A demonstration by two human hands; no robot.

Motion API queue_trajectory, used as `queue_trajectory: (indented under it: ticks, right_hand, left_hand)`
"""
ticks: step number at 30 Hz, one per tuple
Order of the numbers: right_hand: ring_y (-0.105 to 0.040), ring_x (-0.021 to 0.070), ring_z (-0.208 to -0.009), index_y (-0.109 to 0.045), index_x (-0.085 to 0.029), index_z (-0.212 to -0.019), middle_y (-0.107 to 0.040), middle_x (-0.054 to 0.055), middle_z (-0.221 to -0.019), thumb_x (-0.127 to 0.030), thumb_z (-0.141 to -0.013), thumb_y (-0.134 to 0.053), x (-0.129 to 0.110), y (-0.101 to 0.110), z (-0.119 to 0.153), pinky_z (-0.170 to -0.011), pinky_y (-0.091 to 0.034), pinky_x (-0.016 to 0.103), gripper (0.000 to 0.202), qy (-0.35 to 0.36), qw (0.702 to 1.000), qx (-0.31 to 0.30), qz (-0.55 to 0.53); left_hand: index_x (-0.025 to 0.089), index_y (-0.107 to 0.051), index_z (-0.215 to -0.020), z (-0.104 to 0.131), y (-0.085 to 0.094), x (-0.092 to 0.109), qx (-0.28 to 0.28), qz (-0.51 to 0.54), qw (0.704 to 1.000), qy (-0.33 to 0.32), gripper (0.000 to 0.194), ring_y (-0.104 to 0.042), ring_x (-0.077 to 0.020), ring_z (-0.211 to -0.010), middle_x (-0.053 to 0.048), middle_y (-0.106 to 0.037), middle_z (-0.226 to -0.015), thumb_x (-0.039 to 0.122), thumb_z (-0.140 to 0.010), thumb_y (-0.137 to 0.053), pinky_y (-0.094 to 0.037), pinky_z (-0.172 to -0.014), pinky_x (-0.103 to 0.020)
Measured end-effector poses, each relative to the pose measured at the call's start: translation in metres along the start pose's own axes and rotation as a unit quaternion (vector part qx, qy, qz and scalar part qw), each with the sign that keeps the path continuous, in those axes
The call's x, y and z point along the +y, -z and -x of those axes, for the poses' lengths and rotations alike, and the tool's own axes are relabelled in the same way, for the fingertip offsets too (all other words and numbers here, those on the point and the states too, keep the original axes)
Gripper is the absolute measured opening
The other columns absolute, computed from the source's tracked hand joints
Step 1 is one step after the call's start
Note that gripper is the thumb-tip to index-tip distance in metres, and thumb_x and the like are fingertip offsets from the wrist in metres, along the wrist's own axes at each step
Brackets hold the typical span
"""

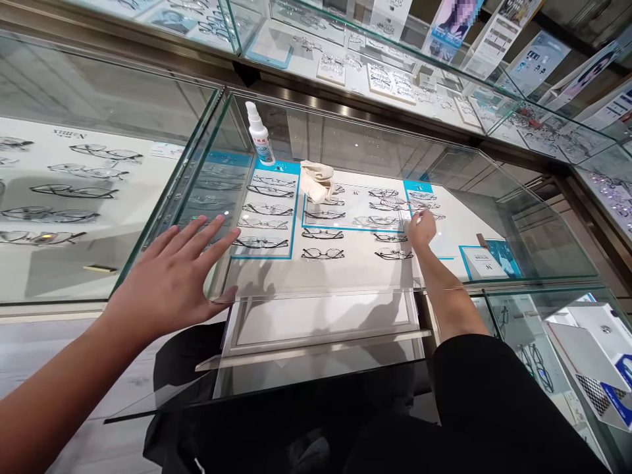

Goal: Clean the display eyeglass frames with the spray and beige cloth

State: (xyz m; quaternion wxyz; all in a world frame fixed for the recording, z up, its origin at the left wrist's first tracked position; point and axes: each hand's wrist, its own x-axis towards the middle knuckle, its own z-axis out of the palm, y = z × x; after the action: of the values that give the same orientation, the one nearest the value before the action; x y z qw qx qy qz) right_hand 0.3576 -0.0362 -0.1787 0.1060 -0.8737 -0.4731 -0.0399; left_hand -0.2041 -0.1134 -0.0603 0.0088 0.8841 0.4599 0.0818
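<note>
My left hand (172, 280) is spread open, palm down, over the glass edge at the left of the display case, holding nothing. Inside the case, my right hand (422, 229) is closed in a pinch on a pair of thin-rimmed eyeglasses (391, 205), partly covered by the fingers. Rows of eyeglasses (322, 253) lie on the white shelf around it, some on blue-bordered cards (295, 237). A crumpled cream cloth (317, 181) rests over part of the middle rows. Behind the left card stands a white spray bottle (261, 138), upright.
Below the shelf, a white drawer (326, 319) and a dark-edged glass panel (276, 385) are near my lap. Another glass case (162, 184) adjoins on the left. A small sign (486, 262) stands at the right. Further display cases (395, 108) line the back.
</note>
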Motion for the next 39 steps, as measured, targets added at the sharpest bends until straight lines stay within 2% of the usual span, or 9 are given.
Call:
queue_trajectory:
  ticks: [4, 10, 13, 16, 20, 26, 30, 36, 39]
  right_hand:
    - [-0.066, 0.0278, -0.089, -0.076, -0.013, -0.102, -0.075, 0.017, -0.091, -0.039, -0.107, -0.027, -0.056, 0.003, 0.023, -0.08, -0.042, 0.036, 0.056, 0.109, 0.993, -0.051, -0.008]
    - [-0.064, 0.0199, -0.077, -0.076, -0.017, -0.075, -0.077, 0.009, -0.077, -0.046, -0.102, -0.045, -0.134, 0.007, 0.104, -0.07, -0.035, 0.03, 0.05, 0.354, 0.926, -0.124, -0.04]
    - [-0.061, 0.0169, -0.071, -0.072, -0.02, -0.067, -0.075, 0.005, -0.071, -0.055, -0.094, -0.059, -0.153, 0.02, 0.163, -0.065, -0.033, 0.028, 0.046, 0.476, 0.86, -0.173, -0.057]
    - [-0.057, 0.015, -0.062, -0.07, -0.021, -0.067, -0.073, 0.003, -0.066, -0.056, -0.102, -0.046, -0.158, 0.047, 0.217, -0.06, -0.03, 0.028, 0.055, 0.655, 0.705, -0.267, -0.053]
    - [-0.054, 0.0139, -0.057, -0.069, -0.021, -0.063, -0.073, 0.001, -0.066, -0.058, -0.108, -0.034, -0.155, 0.095, 0.251, -0.058, -0.03, 0.028, 0.067, 0.715, 0.62, -0.322, -0.021]
    - [-0.052, 0.0129, -0.054, -0.069, -0.024, -0.062, -0.07, -0.003, -0.061, -0.063, -0.103, -0.047, -0.147, 0.157, 0.249, -0.054, -0.029, 0.028, 0.061, 0.661, 0.655, -0.362, -0.057]
    - [-0.05, 0.0155, -0.052, -0.068, -0.024, -0.06, -0.063, -0.001, -0.053, -0.072, -0.097, -0.049, -0.139, 0.201, 0.22, -0.056, -0.027, 0.031, 0.064, 0.631, 0.718, -0.281, -0.09]
    - [-0.053, 0.0155, -0.055, -0.06, -0.02, -0.056, -0.051, 0.001, -0.054, -0.084, -0.095, -0.015, -0.117, 0.224, 0.113, -0.064, -0.037, 0.03, 0.087, 0.309, 0.921, -0.112, -0.208]
    - [-0.061, 0.0171, -0.06, -0.068, -0.02, -0.074, -0.064, 0.004, -0.069, -0.085, -0.094, -0.009, -0.1, 0.21, 0.071, -0.069, -0.046, 0.032, 0.091, 0.185, 0.94, -0.088, -0.272]
  left_hand:
    - [0.023, -0.02, -0.166, 0.0, -0.002, -0.002, -0.001, -0.027, 1.0, -0.004, 0.089, -0.012, -0.0326, -0.163, -0.012, -0.016, -0.176, 0.049, -0.088, -0.053, -0.012, -0.131, -0.053]
    - [0.017, -0.03, -0.163, -0.002, -0.004, -0.005, 0.004, -0.056, 0.998, -0.004, 0.087, -0.018, -0.0333, -0.162, -0.014, -0.023, -0.174, 0.048, -0.086, -0.055, -0.015, -0.131, -0.051]
    - [0.015, -0.033, -0.162, -0.003, -0.002, -0.003, -0.001, -0.07, 0.997, -0.01, 0.086, -0.021, -0.036, -0.161, -0.016, -0.024, -0.173, 0.048, -0.086, -0.055, -0.018, -0.13, -0.052]
    - [0.013, -0.034, -0.162, -0.003, 0.001, -0.001, -0.005, -0.075, 0.997, -0.013, 0.086, -0.022, -0.0375, -0.16, -0.017, -0.024, -0.173, 0.047, -0.087, -0.057, -0.019, -0.129, -0.054]
    - [0.014, -0.033, -0.163, -0.003, 0.002, 0.001, -0.007, -0.066, 0.998, -0.008, 0.087, -0.021, -0.0373, -0.16, -0.017, -0.025, -0.173, 0.046, -0.087, -0.059, -0.018, -0.129, -0.054]
    - [0.014, -0.031, -0.163, -0.004, 0.003, 0.003, -0.016, -0.063, 0.998, 0.006, 0.088, -0.021, -0.0368, -0.16, -0.018, -0.024, -0.173, 0.048, -0.087, -0.06, -0.017, -0.129, -0.055]
    - [0.013, -0.031, -0.163, -0.004, 0.004, 0.004, -0.013, -0.07, 0.997, -0.004, 0.085, -0.021, -0.0372, -0.16, -0.019, -0.025, -0.172, 0.047, -0.09, -0.057, -0.017, -0.129, -0.054]
    - [0.012, -0.03, -0.164, -0.003, 0.002, 0.002, -0.006, -0.063, 0.998, -0.011, 0.086, -0.021, -0.0384, -0.16, -0.02, -0.024, -0.172, 0.048, -0.091, -0.057, -0.015, -0.129, -0.054]
    - [0.011, -0.031, -0.163, -0.003, 0.002, 0.002, -0.003, -0.066, 0.998, -0.017, 0.083, -0.022, -0.039, -0.159, -0.021, -0.025, -0.172, 0.047, -0.093, -0.055, -0.016, -0.129, -0.055]
